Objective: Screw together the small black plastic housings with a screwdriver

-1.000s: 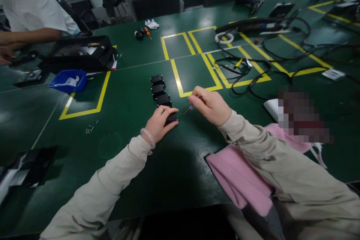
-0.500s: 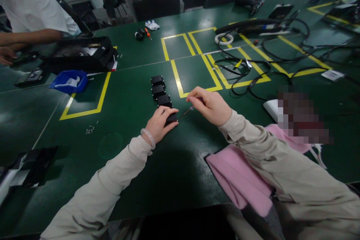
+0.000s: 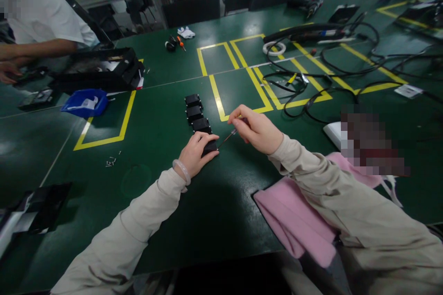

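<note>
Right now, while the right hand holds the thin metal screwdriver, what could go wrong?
The thin metal screwdriver in the right hand may slip off the small black block and strike the nearby left hand. That block might shift and push the row of three black blocks beyond it. The loose small silver screws lie uncontained on the green table, so the beige left sleeve could scatter them.
</note>
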Demonstrator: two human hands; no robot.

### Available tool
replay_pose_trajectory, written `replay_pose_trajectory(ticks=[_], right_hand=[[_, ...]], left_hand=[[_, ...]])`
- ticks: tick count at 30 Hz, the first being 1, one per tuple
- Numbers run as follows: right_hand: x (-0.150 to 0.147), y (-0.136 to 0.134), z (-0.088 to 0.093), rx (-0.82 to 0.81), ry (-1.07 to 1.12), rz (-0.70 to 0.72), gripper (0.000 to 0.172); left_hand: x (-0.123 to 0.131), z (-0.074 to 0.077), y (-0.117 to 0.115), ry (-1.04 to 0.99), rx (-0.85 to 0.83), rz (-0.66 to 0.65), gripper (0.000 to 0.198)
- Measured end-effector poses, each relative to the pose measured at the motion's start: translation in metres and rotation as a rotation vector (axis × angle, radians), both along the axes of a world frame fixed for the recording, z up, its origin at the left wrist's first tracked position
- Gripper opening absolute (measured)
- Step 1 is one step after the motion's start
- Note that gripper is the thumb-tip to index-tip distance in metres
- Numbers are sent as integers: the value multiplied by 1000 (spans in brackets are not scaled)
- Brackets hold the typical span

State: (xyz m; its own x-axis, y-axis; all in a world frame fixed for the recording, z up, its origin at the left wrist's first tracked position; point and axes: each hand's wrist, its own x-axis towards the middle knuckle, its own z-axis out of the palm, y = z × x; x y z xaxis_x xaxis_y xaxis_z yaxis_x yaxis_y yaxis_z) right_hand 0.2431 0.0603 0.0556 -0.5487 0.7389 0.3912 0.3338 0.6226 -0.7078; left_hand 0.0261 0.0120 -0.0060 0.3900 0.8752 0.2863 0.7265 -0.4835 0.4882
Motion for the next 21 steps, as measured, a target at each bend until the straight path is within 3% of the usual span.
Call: replay_pose_trajectory(ticks=[3,8,14,21], right_hand=[[-1,-1,0,10,5,8,11],[-1,-2,0,18,-40,-52,24],[1,0,-1,-65,15,69,14],[-1,-1,1,-11,-24,-33,17]], left_hand=[[0,0,0,0,4,2,36],[0,-1,0,-1,4,4,36],[0,-1,0,9,2,6,36],[-1,-1,0,7,-2,2,37]])
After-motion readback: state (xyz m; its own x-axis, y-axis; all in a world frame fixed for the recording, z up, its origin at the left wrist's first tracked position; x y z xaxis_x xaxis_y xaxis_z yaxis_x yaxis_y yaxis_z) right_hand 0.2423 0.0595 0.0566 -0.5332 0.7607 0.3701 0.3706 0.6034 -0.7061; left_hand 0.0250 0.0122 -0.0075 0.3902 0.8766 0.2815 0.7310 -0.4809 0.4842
